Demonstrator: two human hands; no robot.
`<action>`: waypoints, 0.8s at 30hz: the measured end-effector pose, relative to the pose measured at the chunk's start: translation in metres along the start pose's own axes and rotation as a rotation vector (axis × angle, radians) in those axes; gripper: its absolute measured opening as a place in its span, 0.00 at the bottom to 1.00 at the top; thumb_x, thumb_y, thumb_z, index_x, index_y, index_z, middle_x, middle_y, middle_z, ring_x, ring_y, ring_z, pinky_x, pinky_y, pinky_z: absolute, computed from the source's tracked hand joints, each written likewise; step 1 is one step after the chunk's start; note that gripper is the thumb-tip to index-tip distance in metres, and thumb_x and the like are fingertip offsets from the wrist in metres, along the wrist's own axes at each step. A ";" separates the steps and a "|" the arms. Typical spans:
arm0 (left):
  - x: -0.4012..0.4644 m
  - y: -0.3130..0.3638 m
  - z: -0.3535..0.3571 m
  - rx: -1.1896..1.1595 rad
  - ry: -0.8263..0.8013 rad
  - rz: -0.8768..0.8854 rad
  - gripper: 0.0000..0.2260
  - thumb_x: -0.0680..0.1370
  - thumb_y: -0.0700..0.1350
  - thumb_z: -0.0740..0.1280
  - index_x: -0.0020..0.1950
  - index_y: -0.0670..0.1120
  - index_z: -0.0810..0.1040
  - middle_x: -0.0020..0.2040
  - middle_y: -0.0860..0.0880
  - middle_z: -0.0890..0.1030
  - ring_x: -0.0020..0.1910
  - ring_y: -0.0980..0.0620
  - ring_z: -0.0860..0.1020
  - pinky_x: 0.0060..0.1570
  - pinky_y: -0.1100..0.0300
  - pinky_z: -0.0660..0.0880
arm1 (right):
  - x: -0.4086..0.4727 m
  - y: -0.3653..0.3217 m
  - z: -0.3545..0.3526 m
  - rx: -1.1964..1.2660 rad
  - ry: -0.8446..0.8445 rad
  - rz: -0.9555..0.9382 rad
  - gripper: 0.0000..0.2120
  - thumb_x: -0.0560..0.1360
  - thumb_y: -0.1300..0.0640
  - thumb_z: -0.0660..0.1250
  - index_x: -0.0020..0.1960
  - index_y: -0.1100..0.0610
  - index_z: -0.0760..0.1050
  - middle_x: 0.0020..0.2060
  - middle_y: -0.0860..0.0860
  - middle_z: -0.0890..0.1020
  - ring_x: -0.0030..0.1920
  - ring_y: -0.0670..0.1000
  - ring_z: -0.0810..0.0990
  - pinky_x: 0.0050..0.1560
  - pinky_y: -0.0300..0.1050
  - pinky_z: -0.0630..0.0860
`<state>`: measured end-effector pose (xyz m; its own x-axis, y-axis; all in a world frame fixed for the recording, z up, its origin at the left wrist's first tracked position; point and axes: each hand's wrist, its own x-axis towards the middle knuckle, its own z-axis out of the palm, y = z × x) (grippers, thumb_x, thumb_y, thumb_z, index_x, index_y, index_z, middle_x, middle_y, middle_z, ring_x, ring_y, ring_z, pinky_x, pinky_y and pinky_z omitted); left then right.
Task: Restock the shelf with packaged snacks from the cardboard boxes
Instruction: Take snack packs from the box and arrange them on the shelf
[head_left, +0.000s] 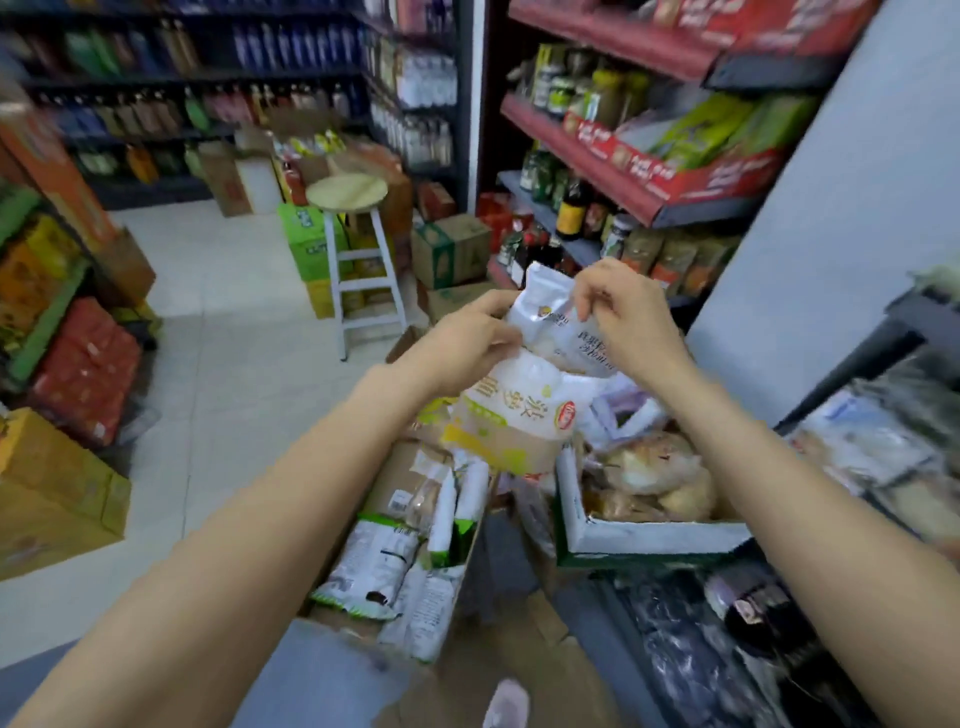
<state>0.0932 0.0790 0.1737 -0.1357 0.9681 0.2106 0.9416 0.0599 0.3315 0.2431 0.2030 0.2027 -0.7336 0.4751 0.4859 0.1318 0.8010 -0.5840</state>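
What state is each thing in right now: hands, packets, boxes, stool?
Left hand: grips the white packets from the left.
Right hand: fingers pinch the upper packet.
Upper packet: sealed, held up.
Lower packet: sealed, held above the boxes.
Cardboard box: open, packets inside.
White-rimmed box: open, holds bagged goods.
Stool: upright, seat bare.

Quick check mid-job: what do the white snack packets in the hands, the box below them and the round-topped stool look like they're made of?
White snack packets: glossy plastic or foil film, judging by the sheen and crinkles. Brown open box below: plain matte cardboard, with bent flaps. Round-topped stool: pale seat that looks like bare wood, on white-painted legs, wood or metal, unclear. Left hand and right hand both pinch the packets.
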 end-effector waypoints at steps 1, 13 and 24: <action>0.009 0.022 -0.008 -0.033 0.013 0.036 0.08 0.79 0.41 0.64 0.51 0.39 0.81 0.72 0.45 0.65 0.68 0.45 0.68 0.65 0.56 0.67 | -0.007 -0.004 -0.023 0.003 0.043 0.023 0.14 0.63 0.72 0.54 0.33 0.55 0.69 0.36 0.50 0.73 0.38 0.43 0.72 0.41 0.36 0.66; 0.103 0.308 -0.036 -0.100 0.091 0.485 0.10 0.79 0.43 0.64 0.53 0.39 0.81 0.59 0.41 0.71 0.55 0.43 0.74 0.45 0.63 0.60 | -0.141 -0.013 -0.285 -0.144 0.484 0.154 0.15 0.66 0.73 0.56 0.38 0.52 0.70 0.34 0.44 0.74 0.39 0.45 0.74 0.44 0.42 0.69; 0.149 0.550 0.032 -0.552 0.033 0.548 0.07 0.79 0.40 0.64 0.46 0.40 0.80 0.42 0.52 0.70 0.46 0.52 0.71 0.44 0.71 0.64 | -0.302 0.040 -0.485 0.178 0.940 0.551 0.26 0.74 0.47 0.68 0.69 0.51 0.63 0.60 0.46 0.73 0.59 0.46 0.73 0.58 0.41 0.71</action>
<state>0.6005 0.2640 0.3577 0.2872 0.8163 0.5012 0.5884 -0.5632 0.5802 0.7933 0.2684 0.3484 0.2059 0.8990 0.3865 0.1316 0.3660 -0.9213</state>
